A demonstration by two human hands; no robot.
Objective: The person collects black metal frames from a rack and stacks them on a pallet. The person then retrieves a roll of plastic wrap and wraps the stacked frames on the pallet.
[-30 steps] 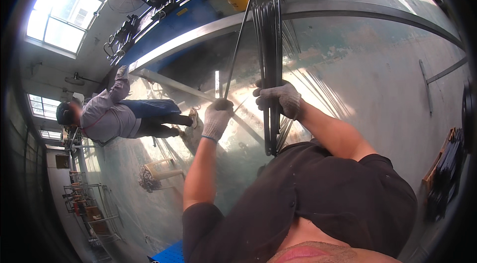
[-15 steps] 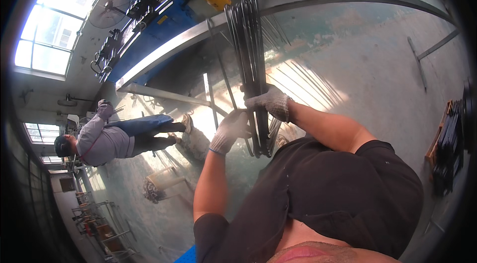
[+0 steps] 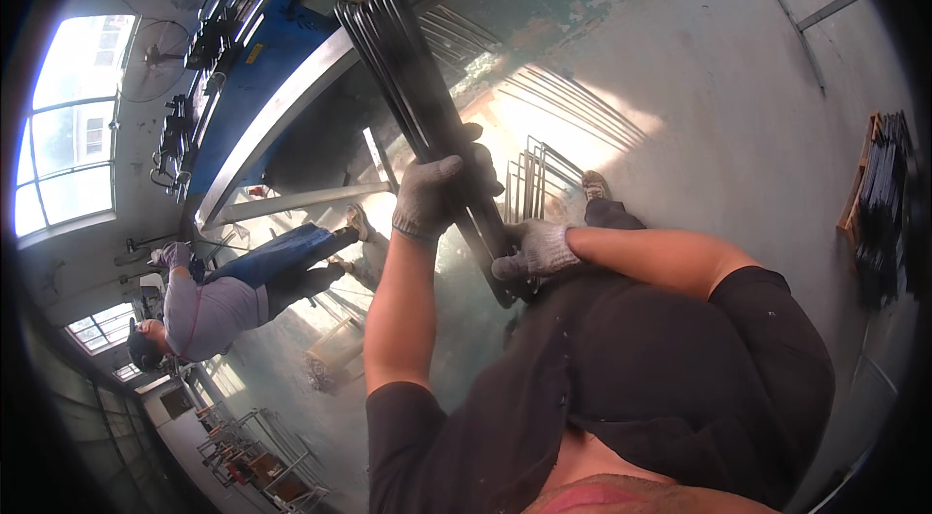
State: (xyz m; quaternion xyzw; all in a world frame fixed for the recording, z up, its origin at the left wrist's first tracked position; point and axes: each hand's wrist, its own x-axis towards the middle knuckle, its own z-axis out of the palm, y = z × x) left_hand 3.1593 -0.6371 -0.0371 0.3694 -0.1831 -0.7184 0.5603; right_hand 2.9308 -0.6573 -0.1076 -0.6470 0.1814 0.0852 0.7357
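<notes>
Workshop floor (image 3: 738, 116); both gloved hands, left hand (image 3: 437, 192) and right hand (image 3: 532, 252), clasp dark rods (image 3: 417, 87).

Light: daylight is pouring through windows (image 3: 63, 155) at the left edge, overexposing them.
Glare: sunlight is striking the floor (image 3: 544, 116) at the centre.
Edges: fisheye is bending lines, the rim darkening.

Dark, smooth metal rods (image 3: 417, 87) shine faintly; knitted cloth gloves (image 3: 437, 194) look matt over a worn concrete floor (image 3: 699, 67).
</notes>
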